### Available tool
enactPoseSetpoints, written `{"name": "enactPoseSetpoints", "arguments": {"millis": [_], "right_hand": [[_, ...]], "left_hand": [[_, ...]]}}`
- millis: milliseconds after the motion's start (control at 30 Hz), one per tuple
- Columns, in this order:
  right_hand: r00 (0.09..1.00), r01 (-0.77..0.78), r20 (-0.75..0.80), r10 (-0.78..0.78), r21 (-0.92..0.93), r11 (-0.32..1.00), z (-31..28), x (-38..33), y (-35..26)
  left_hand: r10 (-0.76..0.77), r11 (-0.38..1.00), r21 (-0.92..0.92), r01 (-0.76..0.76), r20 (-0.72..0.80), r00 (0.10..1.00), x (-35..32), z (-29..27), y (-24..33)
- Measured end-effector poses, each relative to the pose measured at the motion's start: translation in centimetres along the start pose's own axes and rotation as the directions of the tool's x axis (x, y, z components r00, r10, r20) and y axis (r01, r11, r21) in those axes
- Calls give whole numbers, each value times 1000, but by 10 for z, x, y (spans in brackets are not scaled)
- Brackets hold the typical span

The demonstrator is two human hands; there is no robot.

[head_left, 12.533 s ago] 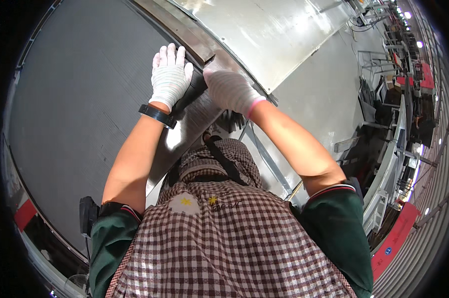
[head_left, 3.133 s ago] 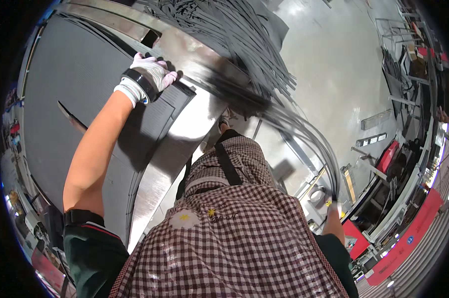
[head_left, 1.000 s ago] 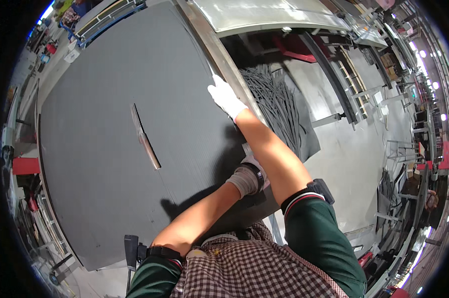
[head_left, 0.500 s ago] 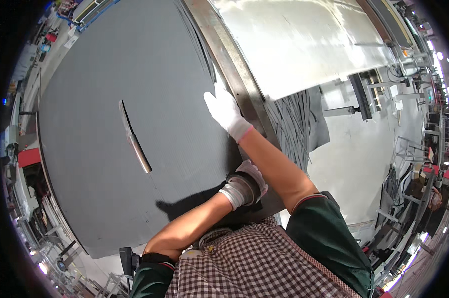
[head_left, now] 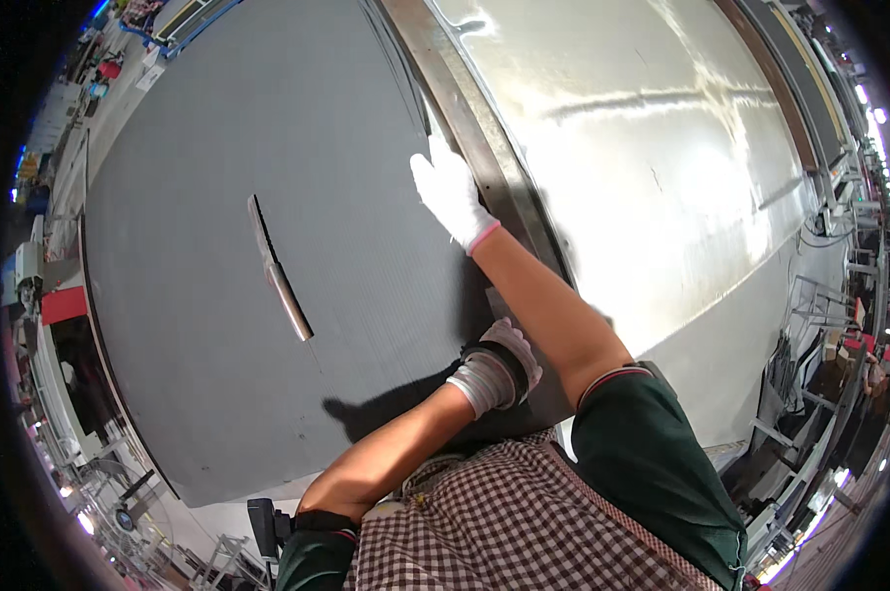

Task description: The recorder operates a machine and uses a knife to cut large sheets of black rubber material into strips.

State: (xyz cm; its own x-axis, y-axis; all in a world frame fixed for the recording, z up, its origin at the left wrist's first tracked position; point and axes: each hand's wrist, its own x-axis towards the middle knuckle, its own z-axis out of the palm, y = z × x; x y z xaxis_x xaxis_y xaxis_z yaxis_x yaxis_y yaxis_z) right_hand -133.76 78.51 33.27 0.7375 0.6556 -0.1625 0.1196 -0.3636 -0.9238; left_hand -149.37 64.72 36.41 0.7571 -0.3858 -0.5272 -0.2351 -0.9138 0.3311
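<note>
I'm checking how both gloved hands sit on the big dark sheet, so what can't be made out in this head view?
- Left hand: its fingers curl under the near edge of the dark sheet, so the grip is hidden.
- Right hand: lies flat at the sheet's far edge beside the metal rail; whether it grips is unclear.
- Long tool on the sheet: too small to identify.

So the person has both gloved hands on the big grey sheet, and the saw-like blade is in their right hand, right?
Not quite. The blade lies by itself on the grey sheet, away from both hands. The right hand rests flat at the sheet's edge by the metal strip; the left hand presses nearer the body. The head view shows this.
</note>
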Motion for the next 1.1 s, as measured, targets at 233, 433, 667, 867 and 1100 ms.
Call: {"name": "enactPoseSetpoints", "arguments": {"millis": [233,433,667,867,1100], "right_hand": [[990,51,-125,-70,-148,988,9,71,2],[998,10,-60,-19,-136,991,9,99,6],[998,-60,5,62,-185,981,19,131,-40],[999,-24,28,30,-213,977,20,156,-42],[999,5,-34,-12,-185,983,29,180,-59]], "left_hand": [[56,998,31,-59,81,995,-4,-31,-4],[20,1000,-13,-20,29,999,5,-25,-10],[-56,993,-110,42,-129,990,42,55,-21],[-76,950,-312,-11,-264,961,34,48,-13],[-15,994,-113,2,-116,993,-3,0,-15]]}}
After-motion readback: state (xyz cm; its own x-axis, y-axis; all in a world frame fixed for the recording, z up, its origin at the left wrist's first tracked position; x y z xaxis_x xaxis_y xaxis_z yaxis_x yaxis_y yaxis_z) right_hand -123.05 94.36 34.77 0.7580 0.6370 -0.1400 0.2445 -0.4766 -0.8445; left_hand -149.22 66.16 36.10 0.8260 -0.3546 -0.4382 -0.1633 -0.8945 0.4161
